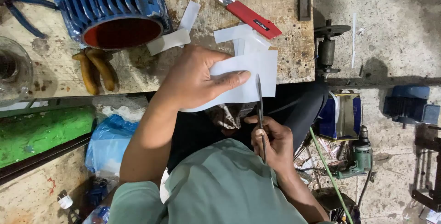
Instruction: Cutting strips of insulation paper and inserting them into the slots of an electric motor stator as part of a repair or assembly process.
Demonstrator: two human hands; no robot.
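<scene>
Hands gripped tight, our left (195, 79) pinching the paper (250, 79), our right (271, 141) the scissors (260, 114); blades risked nicking our thumb.

Only one view here, so nothing is being shared between views. The camera is sitting on my head and looking steeply down over my chest and lap, so my green shirt (229, 187) is filling the bottom middle. It is facing forward and down toward the wooden bench (138, 70), which is running across the top of the frame. It is sitting close: my left hand (195, 79) and right hand (271, 139) are landing near the centre and looking large. The right side is taking in the concrete floor (390, 45), and the lower left is catching clutter beside my seat.
</scene>
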